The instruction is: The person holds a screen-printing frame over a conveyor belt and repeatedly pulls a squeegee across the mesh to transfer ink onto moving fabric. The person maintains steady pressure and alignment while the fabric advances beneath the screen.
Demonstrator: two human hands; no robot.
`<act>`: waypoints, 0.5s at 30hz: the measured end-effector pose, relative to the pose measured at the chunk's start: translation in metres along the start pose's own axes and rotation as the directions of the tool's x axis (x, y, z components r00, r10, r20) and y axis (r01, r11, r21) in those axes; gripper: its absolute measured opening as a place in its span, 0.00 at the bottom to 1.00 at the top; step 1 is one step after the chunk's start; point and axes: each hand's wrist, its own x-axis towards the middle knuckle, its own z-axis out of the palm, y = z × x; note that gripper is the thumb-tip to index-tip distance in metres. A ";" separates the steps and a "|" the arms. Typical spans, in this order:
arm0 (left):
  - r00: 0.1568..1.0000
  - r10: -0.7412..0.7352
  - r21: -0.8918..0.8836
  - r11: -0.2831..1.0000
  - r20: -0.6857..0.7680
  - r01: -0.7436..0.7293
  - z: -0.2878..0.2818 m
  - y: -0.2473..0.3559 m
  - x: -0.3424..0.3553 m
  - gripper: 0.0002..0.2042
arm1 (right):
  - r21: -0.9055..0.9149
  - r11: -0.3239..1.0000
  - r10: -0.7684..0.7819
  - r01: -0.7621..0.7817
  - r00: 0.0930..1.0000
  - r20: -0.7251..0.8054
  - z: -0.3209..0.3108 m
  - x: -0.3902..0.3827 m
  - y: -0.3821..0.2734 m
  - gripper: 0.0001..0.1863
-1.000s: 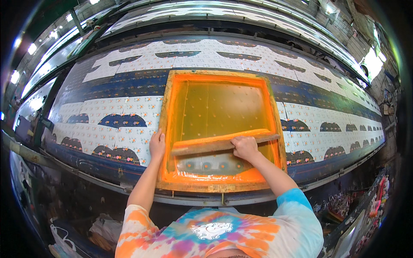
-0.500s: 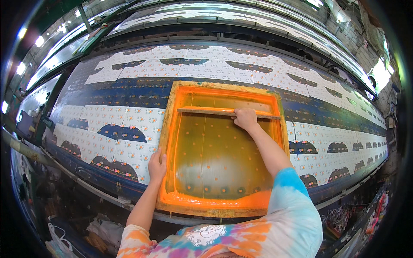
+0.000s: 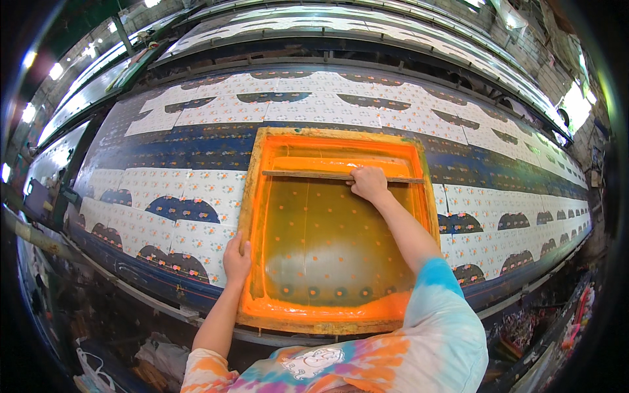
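Observation:
A wooden-framed printing screen (image 3: pixel 252 196) lies over printed white fabric pieces (image 3: pixel 203 239) on a long table. Its mesh (image 3: pixel 314 242) is olive, dotted with small orange motifs, and bright orange ink (image 3: pixel 314 308) lines the inner edges. My right hand (image 3: pixel 368 183) is closed round a wooden squeegee (image 3: pixel 301 175), which spans the screen crosswise near its far end. A band of wet orange ink lies just beyond the squeegee. My left hand (image 3: pixel 237 260) grips the frame's left side near the close corner; its fingertips are partly hidden.
Dark half-round gaps (image 3: pixel 183 208) show between the fabric pieces. A dark blue strip of table (image 3: pixel 196 144) runs behind the screen. More long tables (image 3: pixel 314 19) stand farther back. Along the near edge runs a metal rail (image 3: pixel 151 298), with crumpled white material (image 3: pixel 164 357) below it.
The squeegee has tilted in my right hand, showing its brown edge, and an orange ink band now shows behind it. My left hand stays on the frame. The whole view has shifted slightly.

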 end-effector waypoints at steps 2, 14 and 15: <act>1.000 -0.001 0.004 1.000 0.009 0.001 -0.001 0.001 0.001 0.21 | 0.046 0.999 0.010 -0.011 1.000 0.018 -0.013 0.004 0.003 0.14; 1.000 -0.011 -0.014 1.000 0.005 0.011 -0.005 0.002 0.003 0.19 | 0.022 0.997 0.075 -0.074 0.996 -0.038 -0.016 0.060 0.032 0.18; 1.000 -0.029 -0.021 0.999 0.011 0.029 -0.005 0.003 0.001 0.19 | 0.023 0.995 0.097 -0.097 0.995 0.001 -0.025 0.061 0.026 0.19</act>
